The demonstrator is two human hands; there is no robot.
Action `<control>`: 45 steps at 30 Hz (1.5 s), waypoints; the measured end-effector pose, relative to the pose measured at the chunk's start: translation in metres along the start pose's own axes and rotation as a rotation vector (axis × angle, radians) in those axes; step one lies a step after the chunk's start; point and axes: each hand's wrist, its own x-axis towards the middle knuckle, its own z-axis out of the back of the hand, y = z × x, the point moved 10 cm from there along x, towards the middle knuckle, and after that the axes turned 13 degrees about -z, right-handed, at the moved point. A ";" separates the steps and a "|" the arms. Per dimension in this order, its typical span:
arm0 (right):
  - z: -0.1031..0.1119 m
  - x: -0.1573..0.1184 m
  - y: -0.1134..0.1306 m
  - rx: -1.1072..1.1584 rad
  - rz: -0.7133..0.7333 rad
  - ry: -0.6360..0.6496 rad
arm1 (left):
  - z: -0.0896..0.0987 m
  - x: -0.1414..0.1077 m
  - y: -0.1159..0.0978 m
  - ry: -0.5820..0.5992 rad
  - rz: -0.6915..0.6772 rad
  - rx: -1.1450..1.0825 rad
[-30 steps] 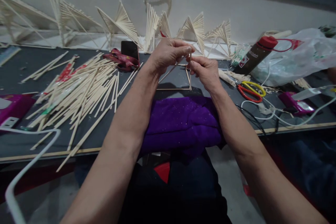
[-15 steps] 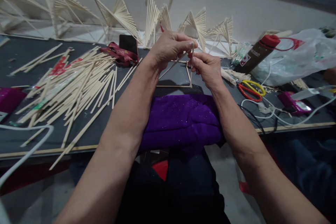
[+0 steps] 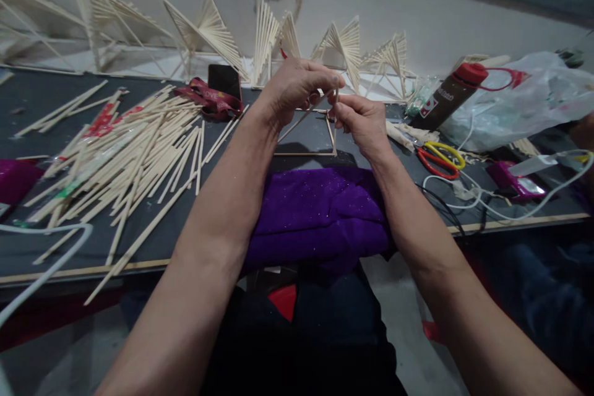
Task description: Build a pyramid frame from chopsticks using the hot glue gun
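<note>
A thin upright stick [image 3: 336, 96] is standing between two sets of fingertips just above the table [image 3: 23, 90], where I am viewing the work from afar. The left hand [image 3: 294, 86] is pinching its upper end, thumb nearly meeting forefinger; the right hand [image 3: 364, 120] is gripping it lower down, thumb and forefinger closed on the wood, the other fingers curling in. A slanting stick [image 3: 301, 119] is running down from beside the left fingertips, apparently meeting the upright one near its top, though fingers are covering the joint. Uneven pressure from the two pinches could be twisting that join askew, I judge, or snapping wood this slim; a slackening left pinch could be letting the top tip over. Beneath, a stick frame [image 3: 301, 154] is lying flat, close enough that a dipping right hand could be knocking it crooked. Nearer the body, purple cloth [image 3: 320, 216] is bunching between the forearms, while loose sticks [image 3: 153, 148] are spreading beyond the left forearm, where a sweeping elbow could be scattering them.
</note>
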 end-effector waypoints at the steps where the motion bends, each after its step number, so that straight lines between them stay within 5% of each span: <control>1: 0.000 0.000 -0.001 0.000 0.000 0.002 | 0.000 0.000 0.000 -0.005 0.010 0.005; 19: 0.001 0.001 -0.002 0.062 -0.056 -0.029 | 0.017 -0.004 0.002 -0.065 0.066 0.026; 25: 0.000 -0.004 0.002 0.054 -0.078 -0.050 | 0.026 -0.006 0.003 -0.168 0.054 0.178; 30: 0.020 -0.002 0.001 0.102 -0.087 -0.163 | 0.077 -0.016 -0.014 -0.505 -0.113 0.150; 34: 0.053 -0.001 0.001 0.157 -0.047 -0.380 | 0.126 -0.059 -0.022 -0.734 -0.128 0.190; 37: 0.065 -0.020 0.031 0.081 0.095 -0.525 | 0.141 -0.092 -0.013 -0.827 -0.082 0.214; 40: 0.024 -0.053 0.083 -0.166 0.329 -0.422 | 0.147 -0.111 0.005 -0.895 -0.006 0.223; 43: -0.087 -0.099 0.114 -0.543 0.639 0.076 | 0.152 -0.115 0.016 -0.911 0.045 0.234; 45: -0.155 -0.127 0.102 -0.798 0.752 0.360 | 0.158 -0.116 0.019 -0.910 0.056 0.246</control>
